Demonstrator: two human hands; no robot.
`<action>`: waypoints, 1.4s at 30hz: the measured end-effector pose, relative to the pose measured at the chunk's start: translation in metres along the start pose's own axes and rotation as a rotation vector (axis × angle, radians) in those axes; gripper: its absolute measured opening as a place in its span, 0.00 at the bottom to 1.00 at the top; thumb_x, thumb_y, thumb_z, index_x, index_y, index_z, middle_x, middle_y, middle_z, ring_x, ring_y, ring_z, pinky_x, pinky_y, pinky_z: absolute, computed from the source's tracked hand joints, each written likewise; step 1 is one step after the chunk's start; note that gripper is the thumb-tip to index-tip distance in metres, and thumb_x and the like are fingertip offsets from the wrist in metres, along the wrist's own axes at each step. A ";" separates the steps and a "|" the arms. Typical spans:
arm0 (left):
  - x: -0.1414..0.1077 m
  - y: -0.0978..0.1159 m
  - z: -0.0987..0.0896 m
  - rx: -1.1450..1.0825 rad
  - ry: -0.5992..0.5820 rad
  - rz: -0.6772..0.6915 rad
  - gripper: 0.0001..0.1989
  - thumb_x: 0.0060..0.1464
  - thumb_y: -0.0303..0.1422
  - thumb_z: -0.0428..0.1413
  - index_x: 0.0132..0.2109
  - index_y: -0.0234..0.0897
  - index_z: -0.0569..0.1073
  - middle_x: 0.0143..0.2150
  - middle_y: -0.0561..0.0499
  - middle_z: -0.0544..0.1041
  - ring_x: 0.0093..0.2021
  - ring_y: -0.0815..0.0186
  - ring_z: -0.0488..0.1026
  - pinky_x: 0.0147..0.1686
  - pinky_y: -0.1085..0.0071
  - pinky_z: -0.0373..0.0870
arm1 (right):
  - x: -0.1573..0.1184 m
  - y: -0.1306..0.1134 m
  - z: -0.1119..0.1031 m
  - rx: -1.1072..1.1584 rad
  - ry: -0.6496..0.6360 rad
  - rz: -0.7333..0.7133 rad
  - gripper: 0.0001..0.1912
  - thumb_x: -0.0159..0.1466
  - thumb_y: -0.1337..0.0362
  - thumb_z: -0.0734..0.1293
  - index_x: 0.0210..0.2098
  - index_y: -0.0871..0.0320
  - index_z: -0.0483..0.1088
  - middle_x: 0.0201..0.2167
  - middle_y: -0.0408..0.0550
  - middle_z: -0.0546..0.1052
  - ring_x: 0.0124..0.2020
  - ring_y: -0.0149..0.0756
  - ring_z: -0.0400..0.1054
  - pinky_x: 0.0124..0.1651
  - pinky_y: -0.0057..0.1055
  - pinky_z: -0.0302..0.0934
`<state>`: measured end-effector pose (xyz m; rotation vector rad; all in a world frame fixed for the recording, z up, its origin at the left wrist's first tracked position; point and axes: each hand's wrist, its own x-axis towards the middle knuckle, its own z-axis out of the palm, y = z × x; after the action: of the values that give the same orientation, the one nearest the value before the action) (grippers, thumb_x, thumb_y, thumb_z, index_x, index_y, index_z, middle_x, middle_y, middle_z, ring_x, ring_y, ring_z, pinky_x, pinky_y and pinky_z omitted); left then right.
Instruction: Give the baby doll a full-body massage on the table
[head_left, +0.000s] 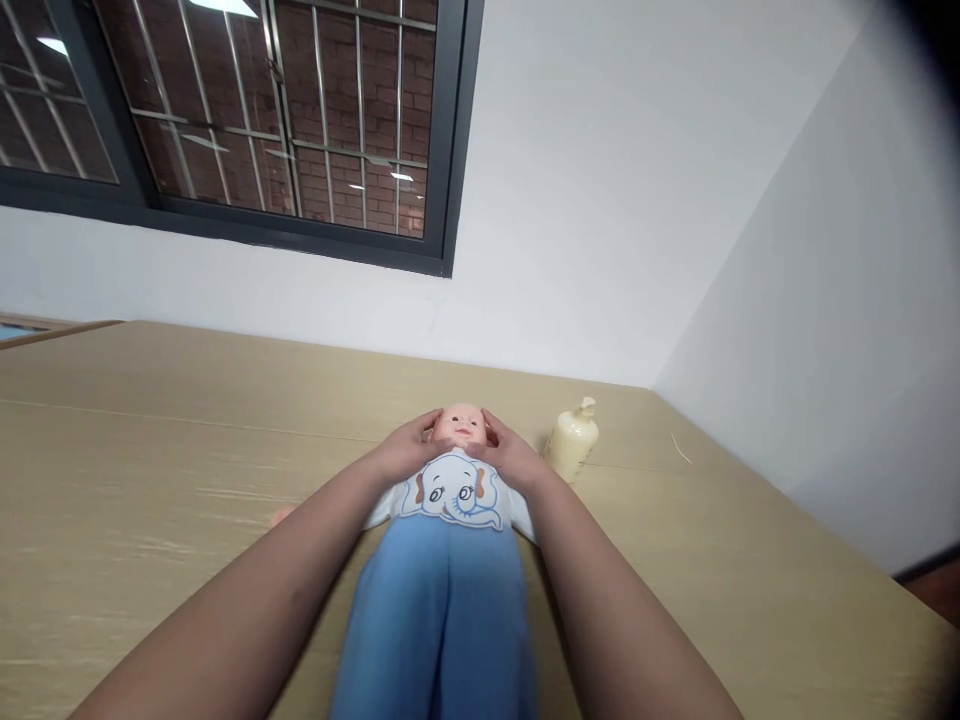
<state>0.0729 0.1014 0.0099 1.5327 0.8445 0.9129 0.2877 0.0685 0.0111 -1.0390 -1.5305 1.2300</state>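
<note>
A baby doll (448,590) lies on its back on the table, its head toward the wall. It wears a white top with an elephant face and light blue trousers. My left hand (409,447) cups one side of its head, the thumb along the jaw. On the opposite side my right hand (511,455) curves around the head in the same way, thumb near the chin. Between my hands the doll's face stays visible. My forearms partly cover its outstretched sleeves, and a bit of pink shows beyond my left forearm.
A cream pump bottle (573,440) stands on the wood-toned table (165,440), just beyond my right hand. Farther right lies a thin pale strip (681,448). White walls (570,250) border the table at the back and right, with a barred window (300,120) above.
</note>
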 end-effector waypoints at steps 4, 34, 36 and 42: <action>0.003 -0.009 -0.007 -0.079 -0.055 -0.025 0.40 0.49 0.47 0.69 0.66 0.40 0.68 0.61 0.40 0.76 0.57 0.44 0.75 0.51 0.56 0.74 | 0.002 0.008 -0.006 0.076 -0.023 -0.004 0.37 0.58 0.51 0.76 0.64 0.46 0.65 0.60 0.48 0.75 0.60 0.48 0.70 0.61 0.45 0.66; 0.001 0.004 0.002 0.237 -0.005 0.001 0.35 0.49 0.49 0.66 0.62 0.42 0.72 0.53 0.45 0.81 0.55 0.47 0.76 0.47 0.61 0.76 | 0.000 -0.001 0.004 -0.075 0.107 0.036 0.45 0.52 0.52 0.80 0.65 0.50 0.64 0.60 0.51 0.74 0.60 0.50 0.70 0.59 0.44 0.68; 0.001 0.004 0.001 0.230 -0.010 0.006 0.35 0.50 0.48 0.66 0.62 0.41 0.72 0.53 0.44 0.81 0.55 0.47 0.76 0.47 0.61 0.76 | 0.001 0.000 0.002 -0.031 0.070 0.014 0.41 0.54 0.54 0.79 0.64 0.49 0.66 0.58 0.50 0.76 0.58 0.50 0.72 0.58 0.44 0.69; 0.002 -0.004 -0.003 0.182 -0.020 0.037 0.36 0.54 0.51 0.62 0.66 0.40 0.69 0.60 0.43 0.76 0.58 0.46 0.74 0.52 0.59 0.74 | 0.005 0.017 -0.010 0.151 -0.001 0.021 0.41 0.56 0.54 0.78 0.66 0.47 0.63 0.64 0.49 0.71 0.63 0.47 0.67 0.64 0.43 0.64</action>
<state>0.0712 0.1048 0.0066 1.7169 0.9075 0.8654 0.2978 0.0780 -0.0039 -0.9579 -1.4069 1.3387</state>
